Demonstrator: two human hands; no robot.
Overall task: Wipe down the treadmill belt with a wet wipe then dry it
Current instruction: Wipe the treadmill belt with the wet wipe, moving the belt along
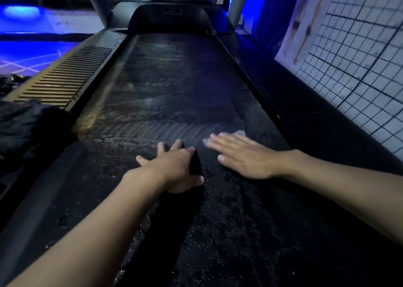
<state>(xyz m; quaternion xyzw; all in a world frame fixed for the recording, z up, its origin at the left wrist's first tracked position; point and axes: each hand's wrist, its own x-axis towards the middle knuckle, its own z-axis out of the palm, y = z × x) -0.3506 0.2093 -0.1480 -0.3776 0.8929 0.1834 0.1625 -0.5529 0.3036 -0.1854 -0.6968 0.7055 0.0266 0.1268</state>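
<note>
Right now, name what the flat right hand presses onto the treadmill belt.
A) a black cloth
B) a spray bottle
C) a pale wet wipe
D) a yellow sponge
C: a pale wet wipe peeks out from under the flat right hand on the black textured treadmill belt; the black cloth is in the left hand.

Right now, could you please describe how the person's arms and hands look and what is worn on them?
The left hand and right hand are bare: no gloves, rings or markings. Neither wrist carries a watch or band. The left forearm and right forearm are uncovered to the frame's edge, with no sleeve in view.
</note>
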